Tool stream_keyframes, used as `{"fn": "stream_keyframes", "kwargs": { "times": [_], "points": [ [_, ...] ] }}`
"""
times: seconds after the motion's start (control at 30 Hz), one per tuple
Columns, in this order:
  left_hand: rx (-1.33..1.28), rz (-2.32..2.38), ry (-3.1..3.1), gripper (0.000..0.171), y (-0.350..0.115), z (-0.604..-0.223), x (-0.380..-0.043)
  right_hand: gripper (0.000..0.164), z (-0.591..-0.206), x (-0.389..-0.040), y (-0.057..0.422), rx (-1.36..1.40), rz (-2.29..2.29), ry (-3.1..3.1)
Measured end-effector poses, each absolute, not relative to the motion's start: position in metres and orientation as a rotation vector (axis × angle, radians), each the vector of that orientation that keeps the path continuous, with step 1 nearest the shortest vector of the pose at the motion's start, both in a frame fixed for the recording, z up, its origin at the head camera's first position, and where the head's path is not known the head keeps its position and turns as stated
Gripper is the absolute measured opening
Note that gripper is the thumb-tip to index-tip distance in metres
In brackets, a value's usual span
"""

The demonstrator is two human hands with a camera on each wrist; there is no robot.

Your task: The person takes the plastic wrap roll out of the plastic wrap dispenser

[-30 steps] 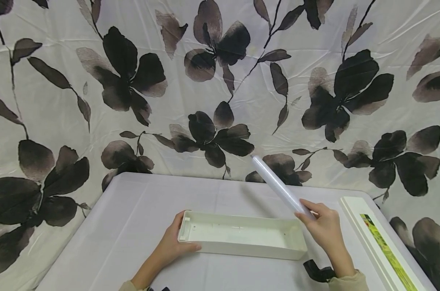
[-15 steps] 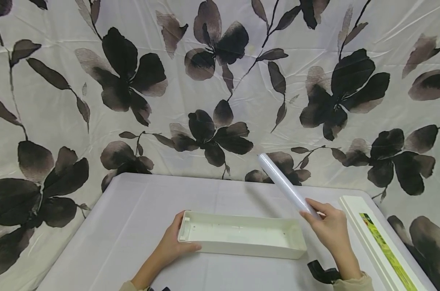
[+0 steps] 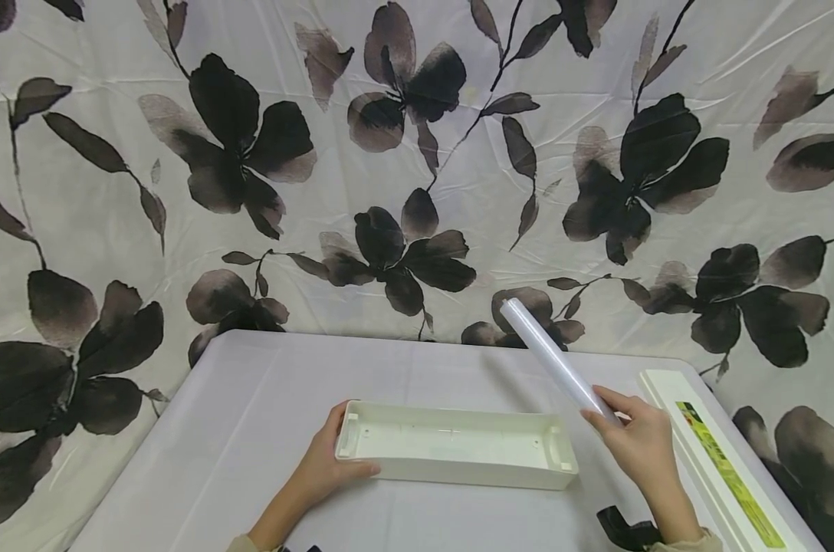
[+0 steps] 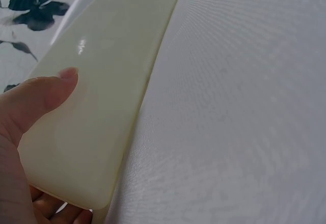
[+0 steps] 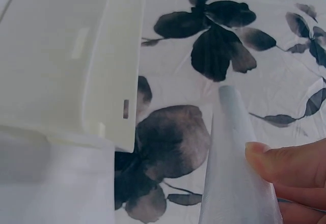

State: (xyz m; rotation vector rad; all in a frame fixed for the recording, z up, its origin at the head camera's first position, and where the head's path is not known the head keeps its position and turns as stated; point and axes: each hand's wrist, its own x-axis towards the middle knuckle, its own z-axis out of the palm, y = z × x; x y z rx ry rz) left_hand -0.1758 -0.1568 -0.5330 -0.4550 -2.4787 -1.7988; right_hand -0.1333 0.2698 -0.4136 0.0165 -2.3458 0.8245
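Observation:
In the head view, a long, shallow cream-white plastic box (image 3: 458,471) sits on the table with its open side up. My left hand (image 3: 326,458) grips its left end; in the left wrist view the thumb lies on the side wall of the box (image 4: 97,107), with fingertips showing below its end. A roll of clear cling film (image 3: 555,360), held tilted above the table, points up and to the left. My right hand (image 3: 641,437) pinches it near its lower end, to the right of the box. Roll and box are apart in the right wrist view.
A long white lid-like piece (image 3: 657,389) with a yellow-green label (image 3: 727,468) lies along the table's right side, close to my right hand. Behind the white-covered table (image 3: 272,383) hangs a floral cloth (image 3: 424,176).
My right hand has moved right with the cling film roll, away from the box, and the roll's upper end has come lower. My left hand and the box have stayed in place.

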Motion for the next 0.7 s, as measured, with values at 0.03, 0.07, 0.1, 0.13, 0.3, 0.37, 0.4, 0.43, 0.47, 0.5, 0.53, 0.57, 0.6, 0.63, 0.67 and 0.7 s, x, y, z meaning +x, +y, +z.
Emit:
{"fn": "stream_keyframes", "kwargs": {
  "times": [0.03,0.07,0.1,0.13,0.3,0.37,0.4,0.43,0.47,0.5,0.53,0.57,0.6,0.63,0.67,0.7],
  "points": [
    [-0.461,-1.796,-2.479,0.107,-0.157,-0.533,-0.176,0.038,-0.414,-0.133,0.271,0.009,0.825,-2.347],
    [-0.460,-1.796,-2.478,0.107,-0.157,-0.532,-0.176,0.038,-0.414,-0.133,0.272,0.004,0.826,-2.349],
    [-0.455,-1.797,-2.479,0.107,-0.157,-0.532,-0.176,0.038,-0.413,-0.133,0.273,-0.002,0.828,-2.350],
    [-0.459,-1.792,-2.479,0.106,-0.157,-0.531,-0.176,0.038,-0.413,-0.132,0.273,-0.006,0.826,-2.352],
    [-0.475,-1.786,-2.479,0.104,-0.158,-0.530,-0.177,0.038,-0.413,-0.133,0.277,-0.053,0.801,-2.378],
    [-0.493,-1.784,-2.482,0.104,-0.160,-0.530,-0.182,0.038,-0.413,-0.133,0.277,-0.087,0.788,-2.385],
    [-0.498,-1.784,-2.485,0.104,-0.161,-0.530,-0.184,0.038,-0.414,-0.133,0.277,-0.099,0.788,-2.386],
    [-0.499,-1.785,-2.486,0.104,-0.161,-0.530,-0.186,0.038,-0.414,-0.133,0.276,-0.108,0.786,-2.386],
    [-0.501,-1.785,-2.489,0.104,-0.162,-0.530,-0.188,0.037,-0.415,-0.132,0.276,-0.118,0.787,-2.386],
    [-0.504,-1.790,-2.488,0.104,-0.163,-0.530,-0.190,0.037,-0.415,-0.132,0.276,-0.131,0.781,-2.387],
    [-0.506,-1.793,-2.491,0.104,-0.164,-0.530,-0.192,0.037,-0.416,-0.132,0.275,-0.141,0.778,-2.387],
    [-0.507,-1.800,-2.492,0.104,-0.164,-0.530,-0.194,0.037,-0.417,-0.131,0.275,-0.154,0.780,-2.384],
    [-0.509,-1.803,-2.494,0.105,-0.165,-0.530,-0.196,0.037,-0.417,-0.131,0.275,-0.171,0.779,-2.382],
    [-0.508,-1.810,-2.494,0.105,-0.166,-0.530,-0.198,0.037,-0.418,-0.131,0.274,-0.187,0.781,-2.377],
    [-0.506,-1.817,-2.495,0.105,-0.166,-0.530,-0.200,0.038,-0.419,-0.131,0.274,-0.205,0.783,-2.372],
    [-0.505,-1.824,-2.495,0.106,-0.166,-0.530,-0.202,0.038,-0.419,-0.130,0.274,-0.223,0.785,-2.364]
  ]
}}
